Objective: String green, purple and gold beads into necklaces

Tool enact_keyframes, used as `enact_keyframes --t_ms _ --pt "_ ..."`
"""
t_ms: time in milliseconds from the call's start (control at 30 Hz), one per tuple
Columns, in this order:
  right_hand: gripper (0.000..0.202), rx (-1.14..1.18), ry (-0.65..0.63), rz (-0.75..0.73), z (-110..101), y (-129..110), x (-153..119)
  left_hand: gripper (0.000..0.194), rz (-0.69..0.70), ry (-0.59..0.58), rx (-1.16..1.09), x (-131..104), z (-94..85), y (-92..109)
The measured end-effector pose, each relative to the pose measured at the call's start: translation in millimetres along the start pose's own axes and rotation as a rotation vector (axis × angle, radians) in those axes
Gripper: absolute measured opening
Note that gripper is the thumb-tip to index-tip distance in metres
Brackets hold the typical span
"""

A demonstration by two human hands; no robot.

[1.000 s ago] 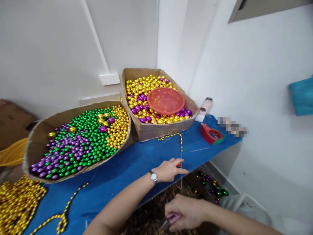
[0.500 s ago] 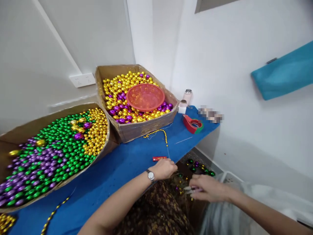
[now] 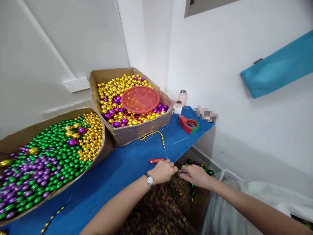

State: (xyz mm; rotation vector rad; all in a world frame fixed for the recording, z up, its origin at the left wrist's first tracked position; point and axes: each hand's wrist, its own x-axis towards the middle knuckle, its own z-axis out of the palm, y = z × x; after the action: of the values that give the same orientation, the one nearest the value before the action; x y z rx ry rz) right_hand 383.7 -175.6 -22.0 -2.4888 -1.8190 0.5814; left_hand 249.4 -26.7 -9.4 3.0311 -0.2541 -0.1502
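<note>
My left hand (image 3: 163, 171), with a watch on the wrist, is closed at the table's front edge. From its fingers a thin thread (image 3: 166, 153) runs up to a short strand of gold beads (image 3: 162, 137) lying on the blue cloth. My right hand (image 3: 197, 176) is wrapped round a small pair of thread snips (image 3: 182, 171), whose blades point at my left fingertips. Whether the blades touch the thread cannot be made out. Just behind my left hand lies a small red packet (image 3: 156, 160).
Two cardboard boxes of beads stand on the blue table (image 3: 122, 166): one box (image 3: 141, 132) bears a red plastic bowl (image 3: 153, 106), the other box (image 3: 104, 137) mixed colours. A tape dispenser (image 3: 183, 125) and a bottle (image 3: 182, 97) are toward the right end. Beads (image 3: 207, 171) hang or lie below the edge.
My right hand has moved left and up, bringing the snips to my left fingertips. My left hand keeps hold of the thread. The view has shifted slightly.
</note>
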Motion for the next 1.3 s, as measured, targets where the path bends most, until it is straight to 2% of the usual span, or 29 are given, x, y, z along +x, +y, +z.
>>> enact_keyframes --t_ms 167,267,433,567,667,733,833,933,1067,1200,1300 --pt "0.023 -0.03 0.015 -0.01 -4.2 3.4 2.9 0.009 -0.001 0.035 0.009 -3.0 0.2 -0.1" --pt "0.024 -0.052 0.045 -0.031 -13.1 11.8 4.7 0.012 -0.063 0.142 -0.008 -10.3 -5.6 -8.3" --pt "0.033 -0.124 0.126 -0.09 -22.3 9.9 28.2 0.023 -0.357 0.54 -0.116 -42.4 -33.0 -49.7" --pt "0.033 -0.196 0.166 -0.142 -19.0 -6.2 59.5 0.022 -0.718 0.888 -0.152 -90.0 -59.8 -84.7" --pt "0.033 -0.261 0.192 -0.164 -19.7 -7.5 81.5 0.026 -0.891 1.075 -0.198 -127.9 -66.0 -94.1" --pt "0.031 -0.317 0.212 -0.122 -23.5 1.4 93.6 0.027 -0.917 1.14 -0.396 -148.2 -61.3 -90.8" --pt "0.028 -0.414 0.231 -0.019 -30.1 20.9 106.5 0.027 -0.914 1.198 -0.798 -166.1 -45.9 -74.4" --pt "0.028 -0.485 0.233 0.008 -31.9 32.6 111.5 0.026 -0.899 1.231 -1.134 -169.0 -29.3 -51.5" --pt "0.021 -0.512 0.266 -0.044 -32.7 32.8 110.2 0.026 -0.877 1.216 -1.486 -162.0 -15.2 -24.5" --pt "0.009 -0.444 0.35 -0.116 -40.5 14.4 109.6 0.026 -0.875 1.202 -1.551 -158.3 -10.8 -10.4" --pt "0.019 -0.317 0.421 -0.211 -44.3 -27.7 99.0 0.027 -0.885 1.2 -1.512 -158.7 -10.2 -4.8"
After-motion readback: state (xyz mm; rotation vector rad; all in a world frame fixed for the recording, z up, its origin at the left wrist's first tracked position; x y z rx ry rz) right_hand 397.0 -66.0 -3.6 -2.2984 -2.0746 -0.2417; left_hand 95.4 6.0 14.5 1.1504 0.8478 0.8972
